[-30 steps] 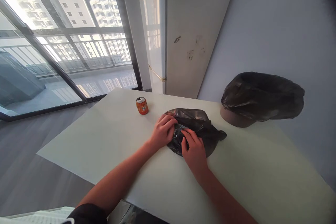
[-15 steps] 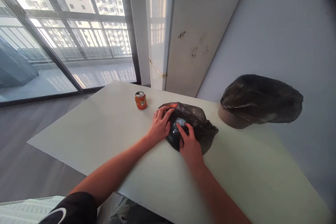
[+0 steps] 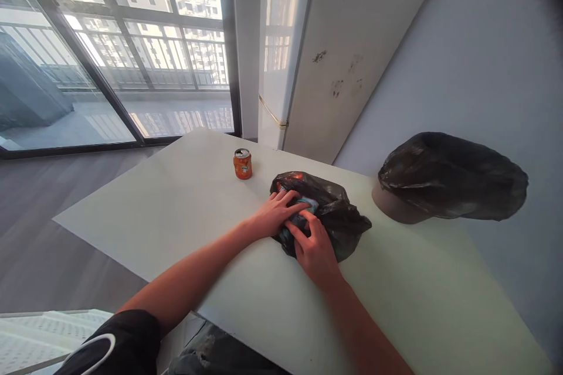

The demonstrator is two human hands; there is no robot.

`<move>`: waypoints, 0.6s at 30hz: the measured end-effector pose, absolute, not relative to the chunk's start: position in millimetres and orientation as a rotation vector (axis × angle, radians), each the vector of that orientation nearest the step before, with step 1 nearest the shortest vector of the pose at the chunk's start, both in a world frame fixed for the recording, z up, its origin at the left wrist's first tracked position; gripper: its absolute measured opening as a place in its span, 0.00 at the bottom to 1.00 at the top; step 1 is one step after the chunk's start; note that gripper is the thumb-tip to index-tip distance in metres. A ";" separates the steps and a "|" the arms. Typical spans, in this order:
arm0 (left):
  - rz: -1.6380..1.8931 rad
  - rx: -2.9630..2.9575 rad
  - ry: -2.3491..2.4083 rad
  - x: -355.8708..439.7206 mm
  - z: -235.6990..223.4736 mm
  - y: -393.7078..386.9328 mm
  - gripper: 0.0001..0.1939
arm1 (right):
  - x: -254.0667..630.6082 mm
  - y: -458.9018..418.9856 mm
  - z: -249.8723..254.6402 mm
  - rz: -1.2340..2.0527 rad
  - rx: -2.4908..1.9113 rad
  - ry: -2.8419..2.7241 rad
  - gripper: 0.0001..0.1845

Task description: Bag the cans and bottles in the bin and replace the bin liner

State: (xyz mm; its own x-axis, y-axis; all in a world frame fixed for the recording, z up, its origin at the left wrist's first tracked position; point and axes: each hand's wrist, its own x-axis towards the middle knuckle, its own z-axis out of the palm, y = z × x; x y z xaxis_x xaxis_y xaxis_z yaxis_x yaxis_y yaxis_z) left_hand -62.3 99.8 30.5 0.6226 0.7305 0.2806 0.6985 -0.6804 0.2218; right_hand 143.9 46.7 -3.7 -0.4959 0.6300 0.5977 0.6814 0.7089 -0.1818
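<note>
On the table lies a black plastic bag (image 3: 349, 231), full and knotted or gathered at its right end. My left hand (image 3: 277, 214) grips the bag's upper left, with fingers bent over it. My right hand (image 3: 314, 249) pinches the plastic at the near side, and its fingertips almost meet the left ones. Between the hands a light blue and white wrapper (image 3: 308, 205) shows among the bag's contents. A red patch (image 3: 297, 176) is visible at the far edge of the bag. The plastic right under my fingertips is partly hidden.
An orange drink can (image 3: 243, 165) stands upright beyond my left hand. To the right, a round bin (image 3: 400, 205) lined with a black bag (image 3: 457, 176) stands by the wall. The white table (image 3: 145, 211) has a fridge (image 3: 343, 58) behind it and glass doors at left.
My left fingers have moved right and nearer to my right fingers. The plastic that was stretched smooth between them is now crumpled, and the wrapper shows more plainly. The view has shifted slightly.
</note>
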 end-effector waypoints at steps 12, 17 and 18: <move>1.025 2.665 1.015 -64.3 24.5 103.7 0.24 | 151.1 29.1 7.5 -0.003 -0.629 -1.971 0.22; 0.965 2.832 1.035 -67.9 23.2 103.6 0.24 | 140.0 10.3 20.2 0.024 -0.357 -2.161 0.17; 0.964 2.834 1.021 -68.3 23.3 103.6 0.25 | 134.8 6.2 21.3 0.032 -0.295 -2.192 0.16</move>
State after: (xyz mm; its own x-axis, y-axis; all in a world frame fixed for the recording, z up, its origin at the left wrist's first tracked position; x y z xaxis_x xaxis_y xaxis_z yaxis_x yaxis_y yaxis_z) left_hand -68.3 103.6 23.3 0.6058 0.5721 0.5530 0.5849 -0.7913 0.1779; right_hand 134.8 6.2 21.3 -0.5701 0.2223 0.7910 0.1994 0.9713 -0.1293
